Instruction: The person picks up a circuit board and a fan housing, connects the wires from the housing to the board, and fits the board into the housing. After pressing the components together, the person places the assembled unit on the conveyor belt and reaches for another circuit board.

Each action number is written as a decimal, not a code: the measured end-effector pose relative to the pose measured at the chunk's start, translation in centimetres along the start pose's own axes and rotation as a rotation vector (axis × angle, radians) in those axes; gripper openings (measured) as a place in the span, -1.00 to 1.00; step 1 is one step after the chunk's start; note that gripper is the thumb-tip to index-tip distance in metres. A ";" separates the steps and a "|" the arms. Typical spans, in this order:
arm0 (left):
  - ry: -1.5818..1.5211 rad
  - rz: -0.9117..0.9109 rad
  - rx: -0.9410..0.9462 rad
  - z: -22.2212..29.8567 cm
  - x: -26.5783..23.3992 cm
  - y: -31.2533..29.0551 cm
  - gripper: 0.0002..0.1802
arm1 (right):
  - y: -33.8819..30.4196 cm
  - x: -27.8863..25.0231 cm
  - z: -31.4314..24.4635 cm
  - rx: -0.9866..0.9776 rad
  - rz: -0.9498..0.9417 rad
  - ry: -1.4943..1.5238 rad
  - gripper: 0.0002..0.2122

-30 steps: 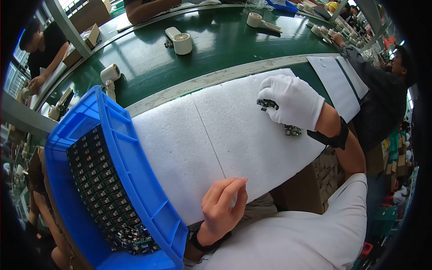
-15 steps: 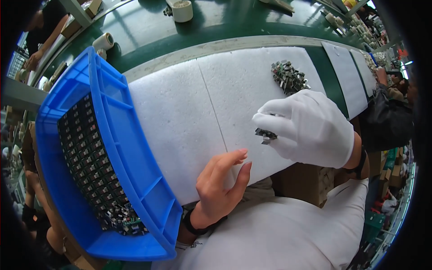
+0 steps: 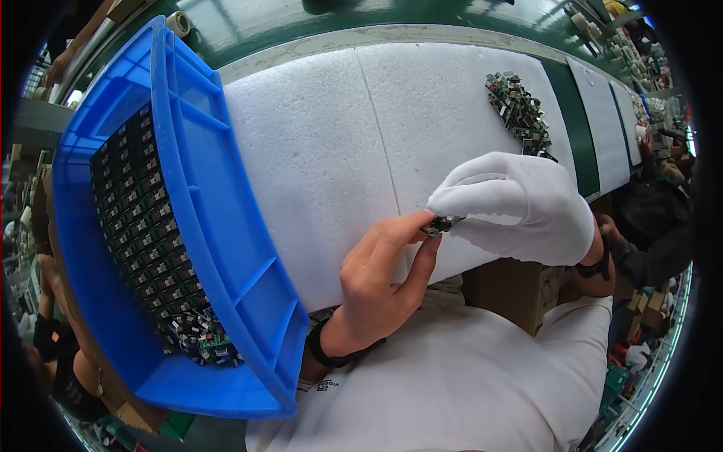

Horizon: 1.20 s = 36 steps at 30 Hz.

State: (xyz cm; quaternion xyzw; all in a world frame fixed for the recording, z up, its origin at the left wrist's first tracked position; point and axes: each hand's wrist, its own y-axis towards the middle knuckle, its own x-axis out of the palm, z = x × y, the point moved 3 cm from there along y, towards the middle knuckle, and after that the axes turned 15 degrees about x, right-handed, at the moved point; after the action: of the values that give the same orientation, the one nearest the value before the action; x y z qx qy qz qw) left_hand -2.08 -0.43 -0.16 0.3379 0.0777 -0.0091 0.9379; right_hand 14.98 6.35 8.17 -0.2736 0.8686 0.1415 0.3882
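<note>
small dark electronic parts (image 3: 437, 226) between left hand (image 3: 382, 275), right hand (image 3: 523, 207)

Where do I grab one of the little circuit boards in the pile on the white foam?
Probably pinch one by its edges at the left side of the pile of circuit boards, coming from the left. They lie jumbled together, so outer ones should snag less, and the white foam sheet leaves room there.

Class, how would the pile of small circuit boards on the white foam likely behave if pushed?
The pile would probably spread rather than slide whole, since its pieces lie jumbled. Rolling seems unlikely, given their angular shapes. Single pieces are perhaps light, looking small beside the gloved right hand.
</note>
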 end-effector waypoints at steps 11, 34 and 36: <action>-0.056 0.041 0.037 -0.3 0.3 1.0 -0.60 | -0.3 -3.8 3.4 0.112 0.222 -0.248 -0.62; -0.031 -0.019 0.015 0.2 -0.4 0.7 -0.52 | 14.6 -20.5 28.4 0.737 0.364 -0.657 -0.67; -0.026 -0.033 0.021 0.1 -0.4 0.8 -0.52 | 16.6 -20.1 29.3 0.689 0.383 -0.702 -0.67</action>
State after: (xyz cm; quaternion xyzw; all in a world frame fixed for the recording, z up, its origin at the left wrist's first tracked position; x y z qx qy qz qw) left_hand -2.36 0.09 0.49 0.3465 0.0712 -0.0298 0.9349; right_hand 33.75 40.57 4.57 0.0973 0.7168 -0.0008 0.6904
